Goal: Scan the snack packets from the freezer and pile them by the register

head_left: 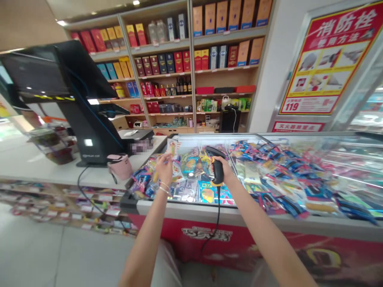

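Your right hand (226, 169) is clenching a black-and-yellow barcode scanner (216, 162), holding it above the glass top of the freezer (191, 208), while the scanner's cord (218, 215) is hanging down over the freezer's front. Your left hand (164, 169) is pinching its fingers together over the freezer, just left of the scanner, though you cannot tell whether it is gripping anything small. Colourful packets (194, 179) are lying inside the freezer beneath both hands. Left of the freezer, the bench (44, 173) is carrying a black till (68, 99) and a pink bag (120, 166). Behind the freezer, shelves (161, 59) are holding boxes and bottles, and a red sign (326, 59) is standing behind its far end.
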`<state>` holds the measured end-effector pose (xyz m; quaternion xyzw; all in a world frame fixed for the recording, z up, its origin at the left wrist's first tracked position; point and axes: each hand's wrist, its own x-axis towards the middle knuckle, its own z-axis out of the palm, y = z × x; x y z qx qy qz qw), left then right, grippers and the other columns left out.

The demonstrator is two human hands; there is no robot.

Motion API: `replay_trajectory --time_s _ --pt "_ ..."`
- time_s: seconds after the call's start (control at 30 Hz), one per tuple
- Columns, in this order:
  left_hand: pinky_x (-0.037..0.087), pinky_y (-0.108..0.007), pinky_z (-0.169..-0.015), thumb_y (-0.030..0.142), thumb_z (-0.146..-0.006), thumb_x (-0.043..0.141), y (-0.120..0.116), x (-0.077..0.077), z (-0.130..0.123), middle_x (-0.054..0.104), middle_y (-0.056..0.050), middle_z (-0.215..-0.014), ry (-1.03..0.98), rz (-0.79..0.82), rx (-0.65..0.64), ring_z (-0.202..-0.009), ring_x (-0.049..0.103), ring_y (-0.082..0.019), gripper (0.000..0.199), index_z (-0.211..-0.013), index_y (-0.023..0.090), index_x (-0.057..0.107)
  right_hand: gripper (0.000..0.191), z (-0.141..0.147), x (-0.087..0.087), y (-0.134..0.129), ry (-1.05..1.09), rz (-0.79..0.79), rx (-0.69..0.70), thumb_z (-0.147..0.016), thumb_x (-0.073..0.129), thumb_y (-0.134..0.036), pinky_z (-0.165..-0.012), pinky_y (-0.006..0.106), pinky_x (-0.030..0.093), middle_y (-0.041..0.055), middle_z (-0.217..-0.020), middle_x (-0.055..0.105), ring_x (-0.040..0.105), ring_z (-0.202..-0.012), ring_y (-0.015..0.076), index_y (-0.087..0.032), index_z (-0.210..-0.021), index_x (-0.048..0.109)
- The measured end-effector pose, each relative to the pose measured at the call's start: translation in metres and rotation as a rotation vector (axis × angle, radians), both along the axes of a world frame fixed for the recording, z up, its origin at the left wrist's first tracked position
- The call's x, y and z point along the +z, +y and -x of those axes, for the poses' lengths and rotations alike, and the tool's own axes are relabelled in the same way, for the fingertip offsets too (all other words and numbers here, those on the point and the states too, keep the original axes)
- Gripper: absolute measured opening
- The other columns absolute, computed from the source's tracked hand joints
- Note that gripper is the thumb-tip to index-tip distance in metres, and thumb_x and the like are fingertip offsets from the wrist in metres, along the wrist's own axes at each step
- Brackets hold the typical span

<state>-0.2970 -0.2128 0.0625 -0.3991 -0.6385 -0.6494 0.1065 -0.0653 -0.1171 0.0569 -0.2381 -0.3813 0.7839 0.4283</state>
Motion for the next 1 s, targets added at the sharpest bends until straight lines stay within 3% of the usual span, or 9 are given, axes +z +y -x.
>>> replay_trajectory --time_s 0.13,0.27,0.33,0.43,0.5,0.73,1.0 --pt "0.053 -0.031 -0.072 0.027 -0.075 0.057 -0.029 -0.016 0.034 0.067 -0.007 -0.095 -0.067 0.109 0.053 -0.069 0.064 -0.016 0.024 -0.089 0.016 0.073 0.016 0.034 -0.01 -0.016 -0.019 0.03 0.04 -0.072 0.063 -0.03 -0.036 0.018 0.044 0.0005 -0.052 0.058 0.051 -0.04 0.0094 -0.018 -0.063 0.058" --pt "0.052 -0.035 -0.078 0.024 -0.077 0.052 -0.048 -0.029 0.047 0.067 -0.008 -0.092 -0.02 0.254 0.123 -0.072 0.064 -0.019 0.024 -0.087 0.016 0.072 0.018 0.055 -0.022 -0.023 -0.049 0.036 0.07 -0.07 0.065 -0.032 -0.036 0.017 0.043 0.0 -0.052 0.057 0.05 -0.039 0.0087 -0.017 -0.063 0.058" --pt "0.05 -0.039 -0.084 0.023 -0.079 0.05 -0.054 -0.033 0.046 0.066 -0.011 -0.097 0.086 0.328 0.201 -0.083 0.064 -0.023 0.025 -0.091 0.016 0.071 0.019 0.062 -0.03 -0.025 -0.085 0.044 0.097 -0.07 0.064 -0.033 -0.036 0.017 0.043 -0.0006 -0.052 0.057 0.05 -0.039 0.0085 -0.016 -0.064 0.06" --pt "0.043 -0.048 -0.097 0.027 -0.085 0.048 -0.056 -0.039 0.038 0.059 -0.018 -0.122 0.252 0.367 0.382 -0.111 0.056 -0.031 0.028 -0.1 0.015 0.069 0.018 0.069 -0.04 -0.03 -0.144 0.059 0.123 -0.071 0.063 -0.033 -0.036 0.017 0.043 -0.0001 -0.055 0.06 0.051 -0.039 0.0079 -0.015 -0.067 0.063" --pt "0.036 -0.054 -0.103 0.031 -0.087 0.048 -0.054 -0.045 0.031 0.051 -0.02 -0.136 0.312 0.358 0.431 -0.123 0.048 -0.035 0.031 -0.106 0.015 0.067 0.017 0.07 -0.044 -0.034 -0.172 0.051 0.145 -0.072 0.064 -0.032 -0.037 0.017 0.044 0.0012 -0.06 0.063 0.052 -0.04 0.0079 -0.015 -0.069 0.064" --pt "0.023 -0.059 -0.113 0.033 -0.089 0.047 -0.049 -0.068 0.02 0.047 -0.017 -0.144 0.32 0.261 0.299 -0.14 0.033 -0.033 0.045 -0.131 0.019 0.055 0.009 0.069 -0.045 -0.04 -0.245 0.044 0.179 -0.07 0.07 -0.023 -0.038 0.019 0.046 0.0026 -0.062 0.065 0.054 -0.042 0.0096 -0.016 -0.072 0.065" --pt "0.015 -0.058 -0.117 0.034 -0.091 0.044 -0.048 -0.069 0.023 0.055 -0.018 -0.136 0.382 0.279 0.336 -0.135 0.041 -0.032 0.041 -0.124 0.015 0.058 0.013 0.07 -0.048 -0.042 -0.267 -0.022 0.159 -0.066 0.072 -0.017 -0.04 0.023 0.05 0.0042 -0.06 0.067 0.056 -0.041 0.012 -0.016 -0.073 0.062"
